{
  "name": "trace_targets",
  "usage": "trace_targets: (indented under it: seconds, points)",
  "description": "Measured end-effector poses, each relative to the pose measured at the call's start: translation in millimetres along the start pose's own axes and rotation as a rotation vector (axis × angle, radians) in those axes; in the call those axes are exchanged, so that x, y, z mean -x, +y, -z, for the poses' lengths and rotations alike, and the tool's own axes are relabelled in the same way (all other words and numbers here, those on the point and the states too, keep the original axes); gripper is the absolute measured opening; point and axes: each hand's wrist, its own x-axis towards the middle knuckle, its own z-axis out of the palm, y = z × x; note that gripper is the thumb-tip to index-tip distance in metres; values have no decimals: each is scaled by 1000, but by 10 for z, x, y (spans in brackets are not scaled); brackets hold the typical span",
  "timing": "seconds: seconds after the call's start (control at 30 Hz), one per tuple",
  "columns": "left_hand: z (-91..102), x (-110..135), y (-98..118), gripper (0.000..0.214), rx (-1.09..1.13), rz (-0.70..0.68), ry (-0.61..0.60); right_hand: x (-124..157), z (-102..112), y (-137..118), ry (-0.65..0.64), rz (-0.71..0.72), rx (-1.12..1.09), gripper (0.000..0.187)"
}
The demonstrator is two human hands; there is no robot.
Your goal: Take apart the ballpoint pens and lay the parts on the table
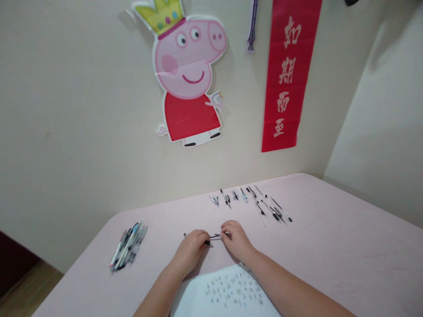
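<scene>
Both hands meet over the pink table (330, 246), fingers curled. My left hand (191, 250) pinches one end of a thin black pen (211, 237), whose tip sticks out to the left. My right hand (236, 240) pinches the other end of the pen. The pen lies level just above the tabletop. A white sheet with handwriting (228, 293) lies between my forearms, near the front edge.
A bundle of several pens (128, 246) lies at the left of the table. Several pen parts and refills (261, 203) are spread along the far edge. A cartoon pig cutout (188, 75) and a red banner (287, 75) hang on the wall.
</scene>
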Motion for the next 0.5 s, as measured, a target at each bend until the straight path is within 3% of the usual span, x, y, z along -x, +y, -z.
trace_targets:
  seconds: [0.3, 0.5]
  points:
    - [50, 4, -56, 33, -70, 4, 73, 1, 7, 38, 59, -36, -4, 15]
    - [71, 0, -78, 35, -129, 17, 137, 15, 5, 29, 0, -6, -19, 19]
